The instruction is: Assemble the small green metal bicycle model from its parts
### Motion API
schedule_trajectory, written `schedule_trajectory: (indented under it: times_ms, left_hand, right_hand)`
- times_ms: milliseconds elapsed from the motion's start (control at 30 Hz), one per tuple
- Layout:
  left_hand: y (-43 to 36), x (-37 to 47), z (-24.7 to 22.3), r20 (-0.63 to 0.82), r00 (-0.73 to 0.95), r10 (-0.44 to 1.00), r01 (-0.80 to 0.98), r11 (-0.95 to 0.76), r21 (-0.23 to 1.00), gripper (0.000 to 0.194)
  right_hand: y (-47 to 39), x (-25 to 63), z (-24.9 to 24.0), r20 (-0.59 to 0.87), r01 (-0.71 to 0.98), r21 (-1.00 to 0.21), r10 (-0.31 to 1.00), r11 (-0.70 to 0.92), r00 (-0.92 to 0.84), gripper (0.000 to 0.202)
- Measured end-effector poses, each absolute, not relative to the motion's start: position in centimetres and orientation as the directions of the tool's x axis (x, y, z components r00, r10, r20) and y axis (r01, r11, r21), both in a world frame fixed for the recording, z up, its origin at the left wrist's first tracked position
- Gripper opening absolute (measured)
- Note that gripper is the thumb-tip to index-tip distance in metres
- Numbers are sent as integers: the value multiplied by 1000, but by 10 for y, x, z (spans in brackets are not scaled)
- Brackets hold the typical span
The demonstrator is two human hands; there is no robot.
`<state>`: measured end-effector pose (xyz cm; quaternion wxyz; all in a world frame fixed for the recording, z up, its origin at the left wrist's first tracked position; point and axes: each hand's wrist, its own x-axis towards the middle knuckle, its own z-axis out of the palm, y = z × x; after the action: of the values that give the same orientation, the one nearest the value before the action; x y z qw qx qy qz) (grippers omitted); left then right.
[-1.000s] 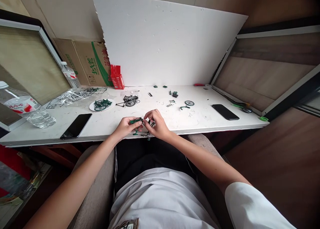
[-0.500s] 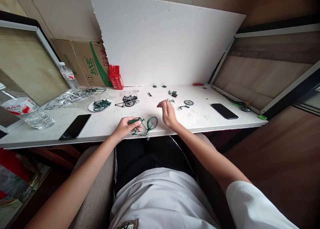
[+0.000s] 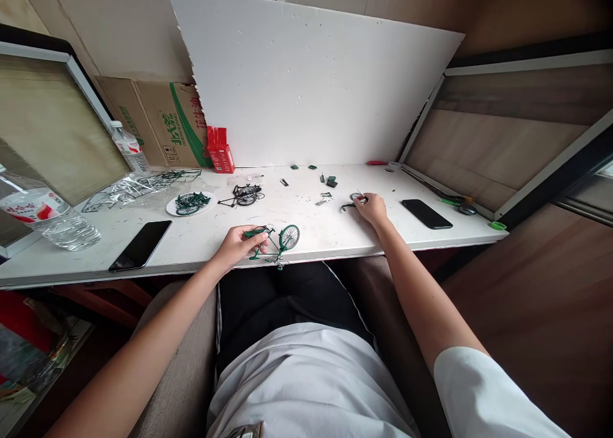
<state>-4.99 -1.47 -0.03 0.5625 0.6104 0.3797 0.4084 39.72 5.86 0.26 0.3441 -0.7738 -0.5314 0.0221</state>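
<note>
A green toy bicycle hangs tilted at the table's front edge, its spoked wheel to the right. My left hand pinches it by the rear part, and the fingers hide some of the frame. Further right, my right hand is closed at a small loose spoked wheel, covering its right side. A thin, light sliver shows by these fingertips, too small to name. Just left of that wheel lies a curved green part.
Small dark green pieces lie behind the hands. At left are a black bicycle model, a white plate with green parts, a phone and bottles. A second phone lies right. A white board stands behind.
My right hand has moved right and away from me, from beside the bicycle to the loose wheel. My left hand still holds the bicycle in nearly the same place.
</note>
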Motion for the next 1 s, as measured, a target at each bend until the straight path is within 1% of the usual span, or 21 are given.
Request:
schedule_trajectory:
  times_ms: [133, 400, 567, 700, 833, 1000]
  left_hand:
    - [-14, -50, -2, 68, 367, 928, -4, -72, 997, 46]
    - [-14, -50, -3, 85, 379, 921, 26, -103, 994, 44]
    - [-14, -50, -3, 77, 366, 927, 49, -102, 994, 44]
    - [-14, -50, -3, 89, 365, 927, 46, -114, 992, 44]
    - [-14, -49, -3, 93, 367, 926, 39, -115, 993, 44]
    - [-14, -50, -2, 75, 365, 928, 25, -90, 996, 45]
  right_hand:
    - [57, 393, -2, 298, 812, -519, 833, -268, 466, 32]
    - [59, 392, -4, 276, 849, -461, 868, -257, 413, 35]
    - [58, 392, -4, 275, 853, -463, 875, -242, 398, 37]
    - [56, 391, -3, 299, 837, -497, 861, -227, 411, 40]
    - [56, 392, -4, 336, 828, -529, 849, -187, 407, 35]
    - [55, 392, -4, 309, 851, -501, 885, -161, 349, 29]
